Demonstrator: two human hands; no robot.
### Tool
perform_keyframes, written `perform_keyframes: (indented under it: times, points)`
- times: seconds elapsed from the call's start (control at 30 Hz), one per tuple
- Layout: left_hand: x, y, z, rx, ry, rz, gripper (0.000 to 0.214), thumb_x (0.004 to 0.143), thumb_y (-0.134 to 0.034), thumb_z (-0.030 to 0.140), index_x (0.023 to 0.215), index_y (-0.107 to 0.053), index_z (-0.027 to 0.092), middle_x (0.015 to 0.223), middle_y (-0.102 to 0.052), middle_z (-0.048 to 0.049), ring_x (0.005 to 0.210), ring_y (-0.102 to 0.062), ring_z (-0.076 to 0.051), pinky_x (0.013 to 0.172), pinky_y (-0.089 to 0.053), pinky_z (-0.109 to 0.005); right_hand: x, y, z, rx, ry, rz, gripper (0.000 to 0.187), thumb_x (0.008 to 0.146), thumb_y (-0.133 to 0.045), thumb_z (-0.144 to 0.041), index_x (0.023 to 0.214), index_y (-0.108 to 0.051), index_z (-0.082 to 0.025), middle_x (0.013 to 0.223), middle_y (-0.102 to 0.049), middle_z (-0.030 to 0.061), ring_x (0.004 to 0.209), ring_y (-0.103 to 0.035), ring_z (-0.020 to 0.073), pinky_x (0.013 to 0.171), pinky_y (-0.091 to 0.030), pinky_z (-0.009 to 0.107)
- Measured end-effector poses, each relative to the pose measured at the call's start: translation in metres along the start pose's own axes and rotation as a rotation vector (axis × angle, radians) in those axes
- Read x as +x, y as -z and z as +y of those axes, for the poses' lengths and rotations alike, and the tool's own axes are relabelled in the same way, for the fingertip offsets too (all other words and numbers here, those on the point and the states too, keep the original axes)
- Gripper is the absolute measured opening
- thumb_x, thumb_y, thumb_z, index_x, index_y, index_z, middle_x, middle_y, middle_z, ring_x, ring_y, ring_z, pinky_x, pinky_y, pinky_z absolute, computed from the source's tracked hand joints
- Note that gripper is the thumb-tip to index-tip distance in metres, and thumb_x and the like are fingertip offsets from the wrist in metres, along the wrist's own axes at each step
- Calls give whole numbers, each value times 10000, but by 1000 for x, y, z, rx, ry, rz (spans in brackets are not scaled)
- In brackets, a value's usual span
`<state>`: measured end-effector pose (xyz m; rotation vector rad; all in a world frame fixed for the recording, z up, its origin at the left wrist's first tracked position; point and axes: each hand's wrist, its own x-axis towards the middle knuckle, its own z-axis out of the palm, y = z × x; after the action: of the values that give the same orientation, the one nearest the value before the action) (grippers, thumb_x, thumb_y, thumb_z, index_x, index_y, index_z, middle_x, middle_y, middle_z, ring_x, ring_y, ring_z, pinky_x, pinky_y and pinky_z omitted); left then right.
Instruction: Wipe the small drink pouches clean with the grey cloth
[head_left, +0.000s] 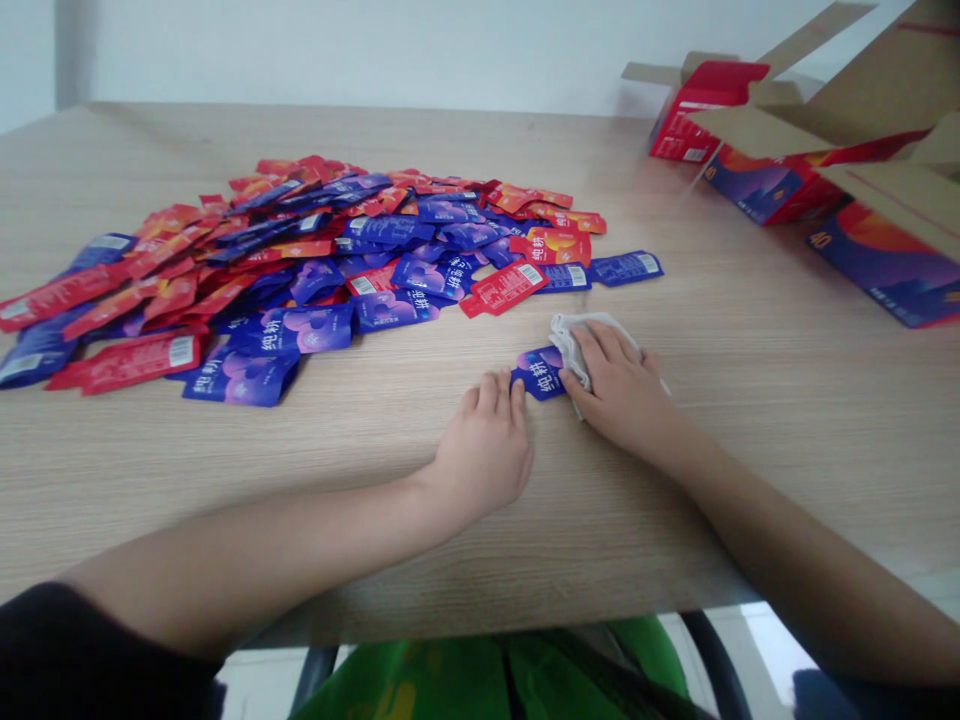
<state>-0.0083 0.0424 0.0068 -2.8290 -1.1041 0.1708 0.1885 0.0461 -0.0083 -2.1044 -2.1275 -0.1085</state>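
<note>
A blue foil sachet (538, 372) with Chinese lettering lies flat on the wooden table (675, 480), apart from the main heap. My left hand (484, 445) rests palm down just left of it, fingertips touching its edge. My right hand (619, 385) presses a folded white cloth (577, 345) onto the table, and the cloth touches the sachet's right end. A large heap of several blue and red sachets (322, 265) spreads across the table to the far left of my hands.
Opened cardboard cartons (885, 100) and red-and-blue printed boxes (772, 185) stand at the table's far right. A white wall (375, 50) runs behind the table. Below the near edge are a green bag (450, 680) and dark chair parts (716, 665).
</note>
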Motion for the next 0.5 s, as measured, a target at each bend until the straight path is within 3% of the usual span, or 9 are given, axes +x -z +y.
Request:
perform_keyframes:
  times: [0.13, 0.37, 0.5]
  points:
    - [0, -1, 1, 2, -10, 8, 652, 919, -429, 295, 1440, -379, -94, 1471, -415, -323, 1328, -447, -416, 1005, -429, -466, -2, -3, -12, 3, 50, 32, 554, 970, -336, -423, 1428, -431, -127, 1517, -416, 205, 1372, -366, 362, 1016, -318, 611]
    - [0, 2, -1, -4, -19, 23, 583, 926, -411, 287, 1371, -478, -83, 1423, -482, -308, 1293, -481, -402, 982, -448, -457, -10, -1, -37, 13, 281, 25, 534, 959, -364, -379, 1431, -431, -139, 1525, -417, 180, 1384, -357, 318, 1017, -314, 541]
    - [0, 2, -1, 6, -18, 11, 618, 925, -415, 293, 1419, -423, -79, 1464, -436, -306, 1318, -460, -408, 999, -440, -461, -9, 2, -24, -1, 212, -8, 558, 970, -350, -420, 1457, -400, -152, 1548, -396, 155, 1403, -348, 304, 1053, -301, 549]
